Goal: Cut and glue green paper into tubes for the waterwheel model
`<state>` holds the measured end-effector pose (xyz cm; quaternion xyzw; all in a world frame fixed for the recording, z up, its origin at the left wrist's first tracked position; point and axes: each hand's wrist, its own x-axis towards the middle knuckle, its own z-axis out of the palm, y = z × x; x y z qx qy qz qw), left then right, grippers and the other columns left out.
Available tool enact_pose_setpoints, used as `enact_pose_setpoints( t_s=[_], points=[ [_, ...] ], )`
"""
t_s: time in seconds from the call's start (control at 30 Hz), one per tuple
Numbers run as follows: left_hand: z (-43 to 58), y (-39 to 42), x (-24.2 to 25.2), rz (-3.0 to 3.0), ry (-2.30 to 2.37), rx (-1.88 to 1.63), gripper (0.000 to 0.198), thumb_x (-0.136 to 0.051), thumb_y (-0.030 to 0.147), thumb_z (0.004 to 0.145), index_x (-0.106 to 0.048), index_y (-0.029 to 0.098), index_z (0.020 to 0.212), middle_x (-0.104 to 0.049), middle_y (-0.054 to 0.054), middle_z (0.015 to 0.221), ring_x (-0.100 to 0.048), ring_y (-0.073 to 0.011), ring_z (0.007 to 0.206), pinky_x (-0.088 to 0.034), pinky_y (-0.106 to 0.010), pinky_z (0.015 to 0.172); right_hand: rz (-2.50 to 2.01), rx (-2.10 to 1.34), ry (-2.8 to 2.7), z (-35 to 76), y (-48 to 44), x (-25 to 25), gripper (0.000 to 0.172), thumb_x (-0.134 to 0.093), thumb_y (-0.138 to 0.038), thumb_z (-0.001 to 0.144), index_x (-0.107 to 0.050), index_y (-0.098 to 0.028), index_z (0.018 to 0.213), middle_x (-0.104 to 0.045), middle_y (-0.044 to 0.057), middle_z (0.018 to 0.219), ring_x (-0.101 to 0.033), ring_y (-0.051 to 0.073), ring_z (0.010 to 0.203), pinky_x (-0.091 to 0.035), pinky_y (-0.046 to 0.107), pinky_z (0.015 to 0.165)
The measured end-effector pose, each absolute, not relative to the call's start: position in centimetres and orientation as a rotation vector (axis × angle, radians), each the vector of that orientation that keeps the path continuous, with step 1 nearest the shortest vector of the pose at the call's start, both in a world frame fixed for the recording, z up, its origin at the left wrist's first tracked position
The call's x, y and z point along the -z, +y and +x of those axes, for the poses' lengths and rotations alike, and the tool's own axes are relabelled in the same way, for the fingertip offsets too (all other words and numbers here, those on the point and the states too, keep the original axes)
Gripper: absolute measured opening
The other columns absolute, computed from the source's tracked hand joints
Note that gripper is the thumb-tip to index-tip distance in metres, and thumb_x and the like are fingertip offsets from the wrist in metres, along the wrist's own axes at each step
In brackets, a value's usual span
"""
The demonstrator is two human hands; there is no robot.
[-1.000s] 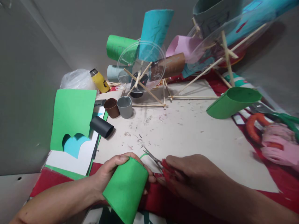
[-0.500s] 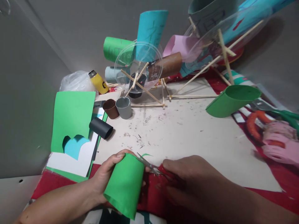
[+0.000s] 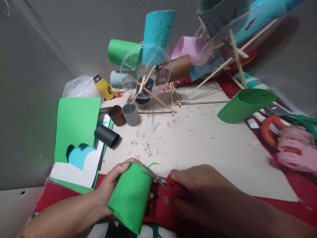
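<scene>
At the bottom centre, my left hand [image 3: 118,177] grips a green paper tube [image 3: 131,198], thumb on its upper rim and fingers behind it. The tube tilts, with its wider end toward me. My right hand [image 3: 198,188] is closed around the red handles of a pair of scissors [image 3: 158,178]. Their blades are at the tube's upper right rim, one of them lying over the green paper. A thin curled green strip [image 3: 155,164] shows just beyond the blades. The fingers of my right hand are partly in shadow.
A brown tube [image 3: 117,115], a grey tube [image 3: 130,114] and a black tube [image 3: 107,136] stand or lie left of centre. Paper sheets [image 3: 76,119] are at left. Behind is a stick-framed wheel [image 3: 146,71] with coloured tubes. Another green tube [image 3: 245,105] and pink tape [image 3: 297,153] lie right.
The scissors have shifted slightly left, so a blade now overlaps the green tube's rim. The tube has moved a little left and down in my left hand.
</scene>
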<state>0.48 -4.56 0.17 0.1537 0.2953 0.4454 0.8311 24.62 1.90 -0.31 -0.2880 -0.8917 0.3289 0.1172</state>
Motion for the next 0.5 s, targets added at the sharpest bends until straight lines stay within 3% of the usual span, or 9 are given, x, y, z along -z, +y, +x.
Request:
enact_pose_setpoints(
  t_s=[0.2,0.5],
  points=[
    [0.5,-4.5,-0.4,0.331,0.596,-0.925,0.026,-0.058,0.041,0.091,-0.068,0.019,0.101,-0.076,-0.008,0.096,-0.074,-0.0232,0.086,-0.056,-0.032,0.078,-0.867,-0.953,-2.639,24.4,1.9,0.0,0.013,-0.059,-0.019,0.078,-0.051,-0.022,0.069,-0.062,-0.002,0.062,-0.049,0.014,0.053,-0.026,0.029,0.053],
    [0.2,-4.4,0.0,0.328,0.550,-0.903,0.029,-0.056,0.041,0.092,-0.068,0.018,0.105,-0.076,-0.009,0.102,-0.075,-0.0249,0.087,-0.056,-0.033,0.076,-0.848,-1.211,-2.568,24.4,1.7,-0.8,0.015,-0.055,-0.011,0.076,-0.048,-0.022,0.069,-0.061,-0.005,0.065,-0.047,0.011,0.055,-0.030,0.025,0.053]
  ],
)
